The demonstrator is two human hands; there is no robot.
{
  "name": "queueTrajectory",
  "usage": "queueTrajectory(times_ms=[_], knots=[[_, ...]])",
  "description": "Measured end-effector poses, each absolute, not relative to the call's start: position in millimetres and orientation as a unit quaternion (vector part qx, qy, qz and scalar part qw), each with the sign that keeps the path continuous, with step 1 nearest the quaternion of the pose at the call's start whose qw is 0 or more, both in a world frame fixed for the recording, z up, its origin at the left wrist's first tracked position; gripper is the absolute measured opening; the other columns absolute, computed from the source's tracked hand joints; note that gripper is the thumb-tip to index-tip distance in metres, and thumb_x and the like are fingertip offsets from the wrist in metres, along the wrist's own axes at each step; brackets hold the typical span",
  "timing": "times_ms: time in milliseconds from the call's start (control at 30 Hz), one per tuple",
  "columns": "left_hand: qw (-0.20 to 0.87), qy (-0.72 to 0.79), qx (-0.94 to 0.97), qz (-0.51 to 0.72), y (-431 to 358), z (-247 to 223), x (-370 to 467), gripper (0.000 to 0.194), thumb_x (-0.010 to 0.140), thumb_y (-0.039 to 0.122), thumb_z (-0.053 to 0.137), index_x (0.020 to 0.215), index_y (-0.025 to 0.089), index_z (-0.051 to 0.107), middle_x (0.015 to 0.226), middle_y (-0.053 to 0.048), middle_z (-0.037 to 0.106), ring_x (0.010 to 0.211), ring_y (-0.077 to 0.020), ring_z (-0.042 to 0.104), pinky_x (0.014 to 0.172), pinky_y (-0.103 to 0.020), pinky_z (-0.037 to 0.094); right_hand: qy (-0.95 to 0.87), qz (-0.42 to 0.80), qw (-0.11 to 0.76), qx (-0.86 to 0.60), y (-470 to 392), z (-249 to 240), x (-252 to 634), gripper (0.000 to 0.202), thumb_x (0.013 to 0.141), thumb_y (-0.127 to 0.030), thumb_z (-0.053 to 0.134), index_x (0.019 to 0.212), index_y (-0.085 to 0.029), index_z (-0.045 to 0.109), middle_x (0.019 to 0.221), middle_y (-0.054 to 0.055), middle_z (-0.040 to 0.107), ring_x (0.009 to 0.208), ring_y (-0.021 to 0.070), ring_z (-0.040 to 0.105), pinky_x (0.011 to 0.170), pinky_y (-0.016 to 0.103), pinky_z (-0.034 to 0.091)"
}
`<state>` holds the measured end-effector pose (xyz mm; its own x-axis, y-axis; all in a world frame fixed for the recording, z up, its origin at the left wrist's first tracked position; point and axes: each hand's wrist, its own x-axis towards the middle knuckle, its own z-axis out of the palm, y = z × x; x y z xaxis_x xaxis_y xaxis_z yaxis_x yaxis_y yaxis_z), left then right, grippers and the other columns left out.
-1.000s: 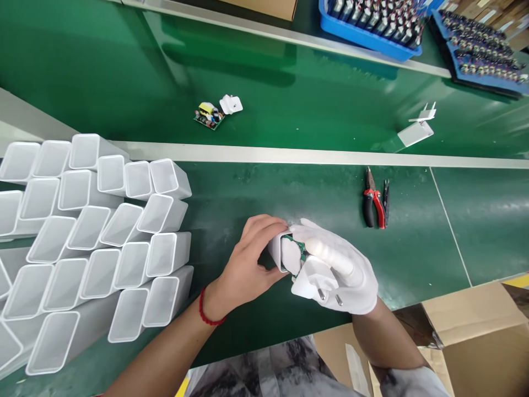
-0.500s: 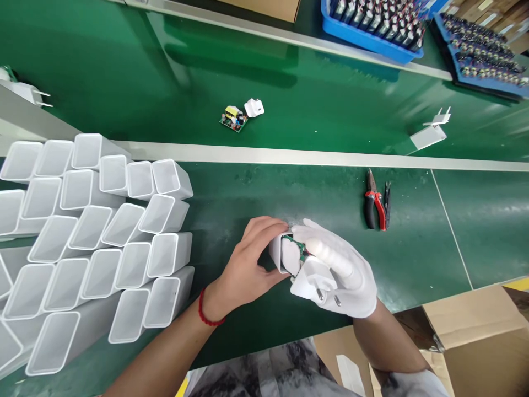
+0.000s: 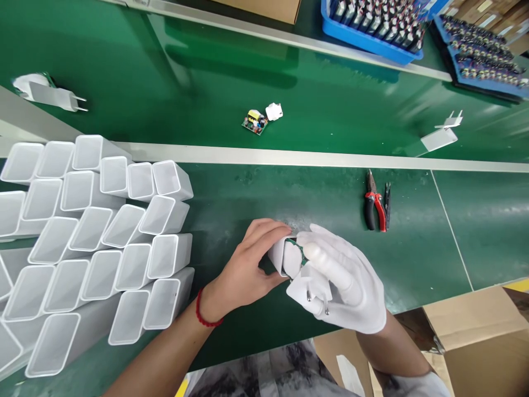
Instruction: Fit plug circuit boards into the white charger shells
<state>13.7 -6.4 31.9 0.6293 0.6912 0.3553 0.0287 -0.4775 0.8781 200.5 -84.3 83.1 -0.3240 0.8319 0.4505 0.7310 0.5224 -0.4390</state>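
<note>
My left hand (image 3: 252,264), bare with a red bracelet at the wrist, is closed around a white plastic charger housing (image 3: 276,259), its open end turned to the right. In a white glove, my right hand (image 3: 347,281) grips a white plug cap (image 3: 312,286) with two metal pins pointing down. Between the hands, a green circuit board (image 3: 300,248) with a white part (image 3: 291,260) on it sits at the housing's mouth, partly inside. The gloved fingers hide some of the board.
Rows of empty white housings (image 3: 99,273) stand at left. Red-and-black pliers (image 3: 374,204) and black tweezers (image 3: 387,204) lie at right. Beyond a pale rail, a green belt (image 3: 185,105) carries a circuit board (image 3: 255,121) and plug parts. Blue trays (image 3: 372,47) stand behind; a cardboard box (image 3: 475,331) is lower right.
My right hand has tilted the plug cap and brought it closer to the housing's mouth, and the glove has shifted slightly down. Parts on the belt have moved to the right.
</note>
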Motion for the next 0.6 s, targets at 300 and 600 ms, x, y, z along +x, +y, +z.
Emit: queueTrajectory(times_ms=[300,600], knots=[[0.463,0.225,0.773,0.370,-7.0,29.3,14.2,0.055,0.078,0.018,0.074,0.128,0.023,0.050,0.119,-0.011,0.062,0.113,-0.0276,0.054,0.097,-0.045,0.050,-0.808,0.062,0.321,-0.491,-85.5,84.2,197.5,0.068,0.090,-0.028,0.059,0.151,-0.016,0.032,0.125,0.015,0.065,0.116,0.0297,0.063,0.102,0.055,0.053],[0.463,0.241,0.768,0.372,-9.1,28.9,14.6,0.057,0.075,0.012,0.072,0.127,0.023,0.052,0.119,-0.011,0.060,0.112,-0.0272,0.056,0.097,-0.044,0.050,-0.792,0.157,0.300,-0.509,-78.8,82.7,196.3,0.088,0.085,-0.031,0.071,0.156,-0.022,0.020,0.141,0.015,0.054,0.131,0.0303,0.051,0.108,0.055,0.045]])
